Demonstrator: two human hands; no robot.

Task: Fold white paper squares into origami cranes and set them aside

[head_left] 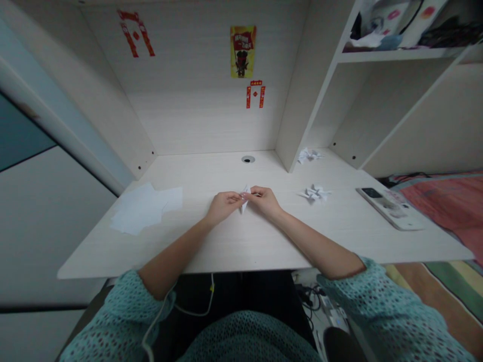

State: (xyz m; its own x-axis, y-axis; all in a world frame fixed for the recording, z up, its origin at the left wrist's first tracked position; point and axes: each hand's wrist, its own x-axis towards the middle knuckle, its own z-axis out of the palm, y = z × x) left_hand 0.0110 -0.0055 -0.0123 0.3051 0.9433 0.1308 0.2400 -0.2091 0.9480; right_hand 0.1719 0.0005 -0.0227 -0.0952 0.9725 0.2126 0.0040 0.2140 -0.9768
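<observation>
Left grip (224,207), right grip (266,202) pinch paper (244,199); sheet (145,208) left.

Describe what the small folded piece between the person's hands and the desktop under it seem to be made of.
The folded piece looks like thin white paper, matte, judging by its sharp creases. The desktop looks like laminated board with a pale wood-grain finish and low sheen; its core is hidden.

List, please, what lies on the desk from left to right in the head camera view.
White paper sheet → left hand → folded white paper → right hand → crumpled white paper → white handheld device
</observation>
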